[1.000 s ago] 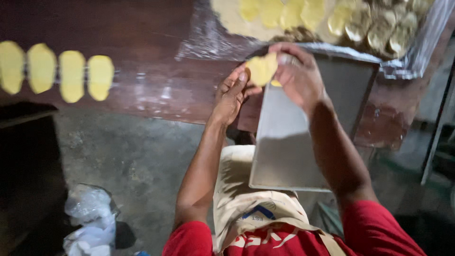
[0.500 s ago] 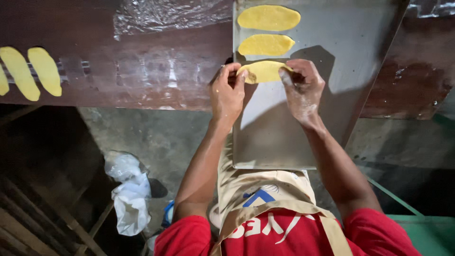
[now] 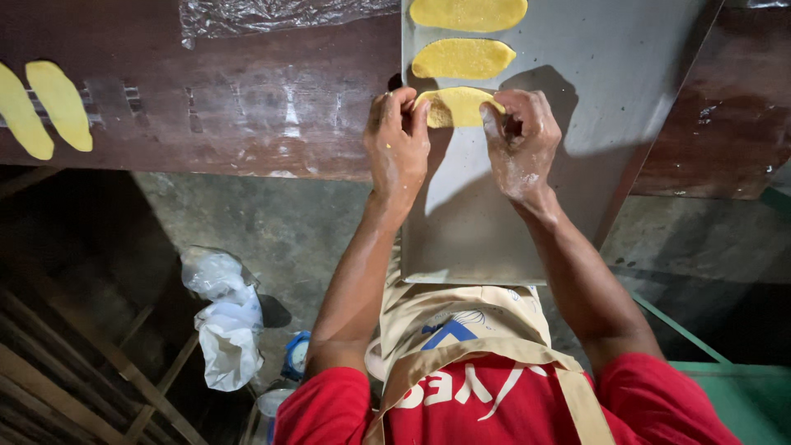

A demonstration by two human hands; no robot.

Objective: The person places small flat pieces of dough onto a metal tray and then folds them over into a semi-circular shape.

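Both hands pinch the ends of a flat yellow oval of dough point(image 3: 455, 107) lying on a metal tray point(image 3: 577, 165). My left hand point(image 3: 398, 140) grips its left end, my right hand point(image 3: 521, 142) its right end; flour dusts the fingers. Two more yellow dough ovals point(image 3: 463, 58) point(image 3: 468, 12) lie in a row above it on the same tray. The tray rests on a dark wooden table point(image 3: 239, 99) and juts out over its near edge toward my apron.
Two further dough ovals point(image 3: 59, 105) lie on the table at far left. Crumpled clear plastic sheet point(image 3: 272, 15) covers the table's top. On the concrete floor below sit white plastic bags point(image 3: 224, 317) and wooden slats point(image 3: 74, 387) at lower left.
The view has shifted down and closer. Both hands have stayed on the third dough oval, pressing it onto the tray below the other two.
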